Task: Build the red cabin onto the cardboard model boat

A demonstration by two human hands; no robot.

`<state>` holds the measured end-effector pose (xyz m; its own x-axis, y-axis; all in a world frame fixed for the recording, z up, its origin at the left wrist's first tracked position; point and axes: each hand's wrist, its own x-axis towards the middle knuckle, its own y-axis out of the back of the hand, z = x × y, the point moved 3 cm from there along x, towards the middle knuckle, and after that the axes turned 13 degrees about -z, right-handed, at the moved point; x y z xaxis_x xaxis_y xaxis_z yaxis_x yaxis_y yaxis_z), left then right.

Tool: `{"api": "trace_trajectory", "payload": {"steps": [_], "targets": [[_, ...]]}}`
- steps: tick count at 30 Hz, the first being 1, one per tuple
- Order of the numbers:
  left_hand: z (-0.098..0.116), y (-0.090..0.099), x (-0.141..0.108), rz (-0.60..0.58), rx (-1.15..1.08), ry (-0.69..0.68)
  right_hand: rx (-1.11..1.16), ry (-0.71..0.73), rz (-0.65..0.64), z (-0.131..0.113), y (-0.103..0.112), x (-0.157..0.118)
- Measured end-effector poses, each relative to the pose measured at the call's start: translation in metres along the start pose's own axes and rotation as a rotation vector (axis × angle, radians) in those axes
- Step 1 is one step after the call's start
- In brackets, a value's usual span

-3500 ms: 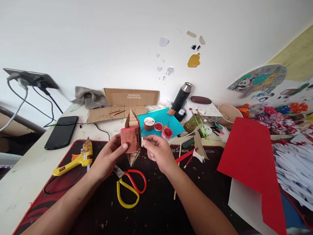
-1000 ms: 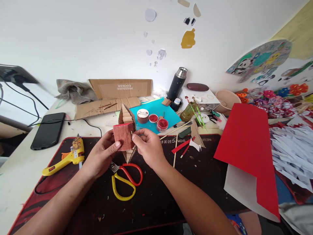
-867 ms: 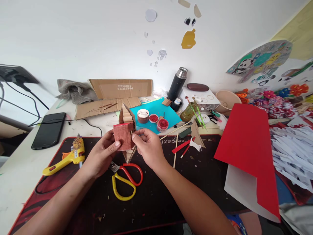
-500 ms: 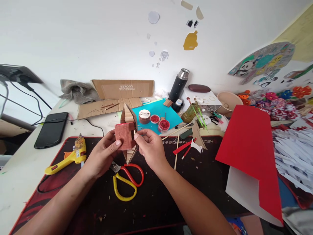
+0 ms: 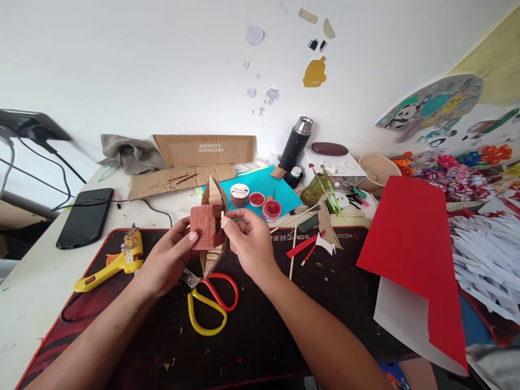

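Held cardboard (image 5: pixel 205 223), scissors (image 5: pixel 210 301); roomy mat (image 5: pixel 264 344) (near edge)

From the wearer's head, the desk (image 5: pixel 40 271) is viewed forward and downward, with left hand (image 5: pixel 168 257) and right hand (image 5: pixel 252 244) framed close, the wall (image 5: pixel 162 65) beyond.

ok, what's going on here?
A person's left hand holds a red-brown cardboard model above the black mat. The right hand pinches a small pale stick by the opening in its side; can't tell if they touch. Scissors and a glue gun lie on the mat.
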<state>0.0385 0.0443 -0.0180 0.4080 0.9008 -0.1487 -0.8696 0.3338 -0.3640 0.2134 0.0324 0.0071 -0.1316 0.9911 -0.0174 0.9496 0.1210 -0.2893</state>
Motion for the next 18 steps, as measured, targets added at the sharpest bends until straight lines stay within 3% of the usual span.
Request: {"api": "trace_trajectory", "payload": {"steps": [5, 10, 14, 18], "targets": [[-0.002, 0.001, -0.002, -0.033, 0.018, 0.011, 0.035, 0.003, 0.016, 0.006, 0.000, 0.009], [0.001, 0.003, -0.003, -0.040, -0.022, 0.033, 0.138, 0.014, 0.119, 0.008, 0.019, 0.015], [0.014, 0.019, -0.003, 0.016, -0.002, 0.031, 0.131, 0.031, 0.184, 0.005, 0.033, 0.008], [0.032, 0.043, -0.003, 0.059, 0.230, 0.051, 0.080, 0.015, 0.175, 0.007, 0.039, -0.002]]}}
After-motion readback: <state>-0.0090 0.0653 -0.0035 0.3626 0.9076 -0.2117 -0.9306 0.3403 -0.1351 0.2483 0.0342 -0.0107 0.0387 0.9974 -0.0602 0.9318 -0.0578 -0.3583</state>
